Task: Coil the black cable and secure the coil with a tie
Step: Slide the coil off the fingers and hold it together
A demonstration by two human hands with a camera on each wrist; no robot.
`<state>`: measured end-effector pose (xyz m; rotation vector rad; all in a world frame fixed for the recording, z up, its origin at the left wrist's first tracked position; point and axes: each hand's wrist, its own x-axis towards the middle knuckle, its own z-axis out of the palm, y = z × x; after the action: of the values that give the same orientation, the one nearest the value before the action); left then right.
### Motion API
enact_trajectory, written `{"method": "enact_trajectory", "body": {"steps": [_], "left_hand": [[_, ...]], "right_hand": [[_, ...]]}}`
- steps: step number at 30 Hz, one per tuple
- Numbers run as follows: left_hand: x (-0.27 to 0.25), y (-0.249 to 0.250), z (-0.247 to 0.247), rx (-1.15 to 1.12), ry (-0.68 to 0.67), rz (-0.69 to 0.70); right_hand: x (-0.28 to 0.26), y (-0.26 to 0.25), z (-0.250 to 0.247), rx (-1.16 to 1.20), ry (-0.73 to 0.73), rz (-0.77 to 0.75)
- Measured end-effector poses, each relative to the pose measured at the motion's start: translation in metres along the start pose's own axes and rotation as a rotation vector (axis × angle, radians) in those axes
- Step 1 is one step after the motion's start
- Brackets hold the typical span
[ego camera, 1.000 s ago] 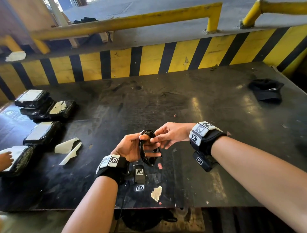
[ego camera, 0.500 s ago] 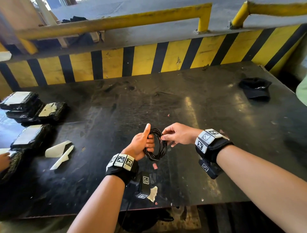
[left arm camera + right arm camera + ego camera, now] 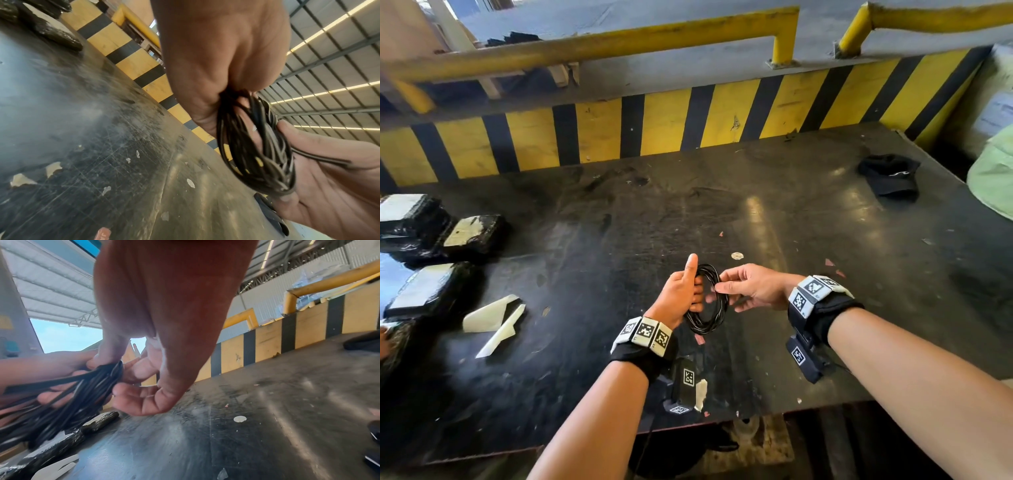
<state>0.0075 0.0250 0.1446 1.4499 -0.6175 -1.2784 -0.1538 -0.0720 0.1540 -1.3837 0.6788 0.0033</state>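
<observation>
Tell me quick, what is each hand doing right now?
Left hand: closed around the coiled black cable, thumb sticking up.
Right hand: pinching the coil's other side with thumb and fingertip, other fingers loose.

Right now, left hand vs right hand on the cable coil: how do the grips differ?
The left hand wraps its fingers round one side of the black cable coil, thumb sticking up; the right hand only pinches the opposite side with thumb and fingertips. The left hand's back faces the head camera; the right hand shows its other fingers spread loose. Both hold the coil above the table.
</observation>
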Motion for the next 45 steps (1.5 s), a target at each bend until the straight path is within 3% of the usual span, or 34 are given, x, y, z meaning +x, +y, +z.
{"method": "enact_trajectory", "body": {"steps": [5, 10, 15, 21, 27, 37, 45], "left_hand": [[0.003, -0.001, -0.01, 0.086, 0.017, 0.023], [0.005, -0.01, -0.018, 0.221, -0.027, 0.07], [0.003, -0.011, -0.025, 0.27, -0.11, 0.132], [-0.006, -0.022, -0.037, 0.472, -0.169, 0.209], [-0.012, -0.035, -0.033, 0.58, -0.073, 0.267], [-0.028, -0.028, -0.013, 0.765, -0.09, 0.324], [0.018, -0.031, 0.022, 0.742, -0.142, 0.263]], "right_hand": [[0.0, -0.003, 0.003, -0.007, 0.002, 0.008], [-0.006, -0.012, 0.0, -0.283, 0.056, 0.001], [-0.007, -0.01, 0.005, -0.212, 0.094, -0.014], [-0.015, -0.001, 0.014, -0.358, 0.227, -0.051], [-0.012, 0.009, 0.031, -0.513, 0.417, -0.117], [-0.03, 0.029, 0.03, -0.248, 0.452, -0.066], [-0.039, 0.03, -0.007, -0.336, 0.548, -0.071]]}}
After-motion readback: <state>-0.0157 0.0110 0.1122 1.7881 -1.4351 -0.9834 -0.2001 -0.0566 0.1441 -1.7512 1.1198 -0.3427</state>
